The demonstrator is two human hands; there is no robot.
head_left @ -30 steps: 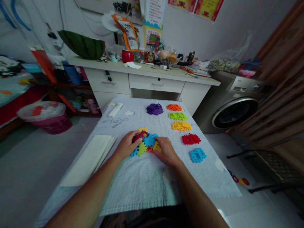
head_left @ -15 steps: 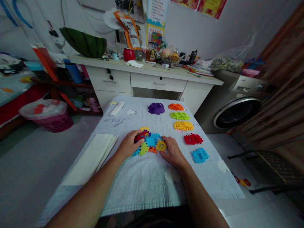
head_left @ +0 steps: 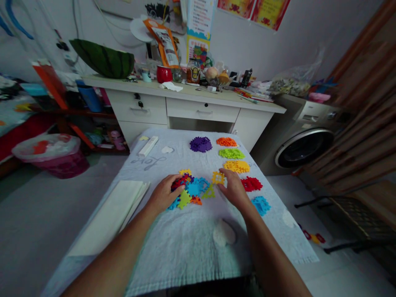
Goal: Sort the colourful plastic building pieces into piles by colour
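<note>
A mixed pile of coloured interlocking plastic tiles (head_left: 191, 189) lies in the middle of the cloth-covered table (head_left: 185, 243). My left hand (head_left: 163, 194) rests on the pile's left side, fingers curled over the red tiles. My right hand (head_left: 234, 189) is right of the pile and pinches a yellow square tile (head_left: 218, 177) lifted off the pile. Sorted heaps lie along the right: purple (head_left: 201, 144), orange (head_left: 226, 141), green (head_left: 231, 153), yellow (head_left: 236, 166), red (head_left: 252, 184) and blue (head_left: 261, 204).
A folded white cloth (head_left: 108, 216) lies at the table's left edge, a white tube (head_left: 148, 145) at the far left. Behind stand a cluttered white desk (head_left: 185, 105) with a watermelon half (head_left: 103, 61), a washing machine (head_left: 303, 140) at right, and a pink bin (head_left: 52, 154) at left.
My right hand has lifted a yellow tile out of the pile and moved it up and to the right, towards the yellow heap. My left hand has stayed on the pile.
</note>
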